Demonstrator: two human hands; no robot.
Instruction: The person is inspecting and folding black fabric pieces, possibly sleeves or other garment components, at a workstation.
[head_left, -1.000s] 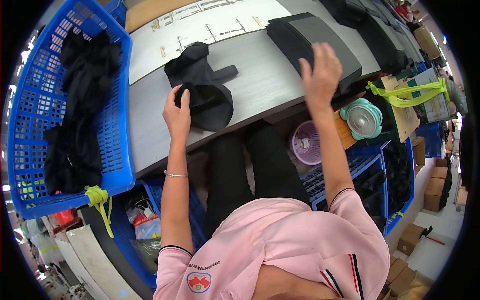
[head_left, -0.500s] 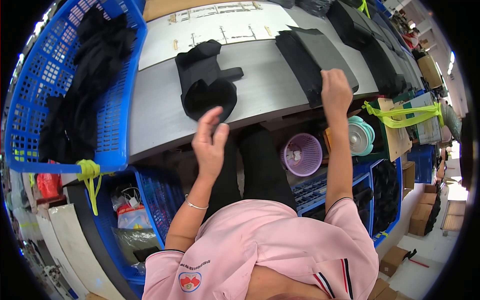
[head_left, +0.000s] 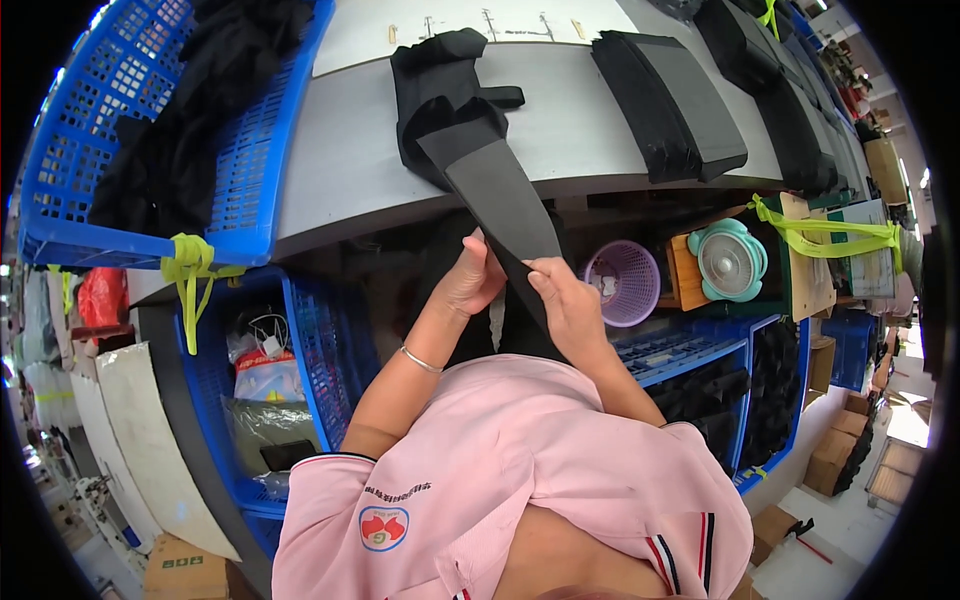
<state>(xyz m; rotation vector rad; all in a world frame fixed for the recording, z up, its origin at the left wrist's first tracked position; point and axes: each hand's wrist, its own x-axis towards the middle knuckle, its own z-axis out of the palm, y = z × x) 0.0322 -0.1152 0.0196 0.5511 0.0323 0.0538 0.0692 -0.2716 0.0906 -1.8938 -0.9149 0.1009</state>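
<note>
A long dark grey flat panel (head_left: 500, 195) slants from my lap up over the table's near edge. Its far end lies at the open mouth of a black fabric pouch (head_left: 437, 85) with a side tab, which rests on the grey table. At the panel's near corner, my right hand (head_left: 570, 308) is closed with thumb and fingers pinching it. My left hand (head_left: 472, 278) is at the panel's left edge, thumb up, its fingers partly hidden behind the panel. To the right on the table lies a stack of similar dark panels (head_left: 680, 105).
A blue basket (head_left: 255, 190) of black fabric stands at the left. More black pieces (head_left: 790, 110) lie at the far right. Below the table are a purple bin (head_left: 625, 285), a teal fan (head_left: 728, 258) and blue crates (head_left: 320, 350). A white marked board (head_left: 370, 45) lies behind the pouch.
My right hand has come from the stack to my lap, and a panel is now between my hands, reaching to the pouch. My left hand has moved nearer to me. The view has shifted.
</note>
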